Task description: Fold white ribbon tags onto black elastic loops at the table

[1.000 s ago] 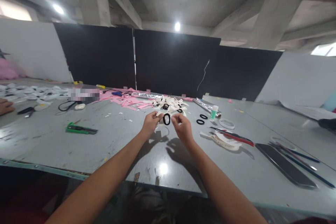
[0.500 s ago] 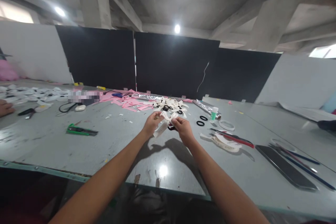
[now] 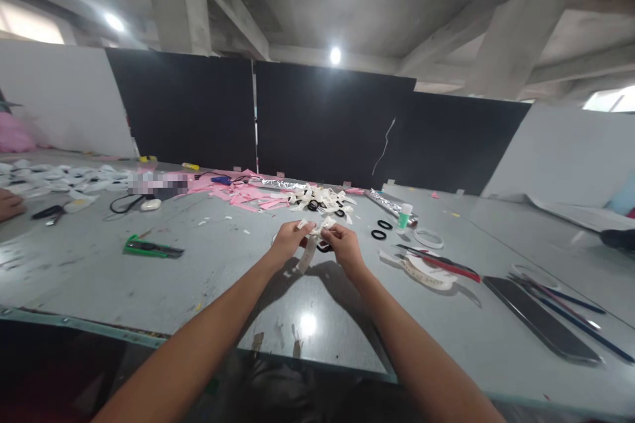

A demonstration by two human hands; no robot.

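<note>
Pinching a white ribbon with left hand and right hand, both nearly closed on it, we have it just above the bench, black ring showing beneath. Bow looks partly formed; tightening probably remains. Ribbon heap behind seems finished; we count two loose rings at right, not yet ribboned.

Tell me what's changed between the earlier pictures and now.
The cream ribbon is now pinched by both the left hand and right hand, one tail hanging down. The black ring, in plain view between them a second ago, sits lower and further right, partly hidden. The green utility knife and ribbon pile stayed put.
</note>
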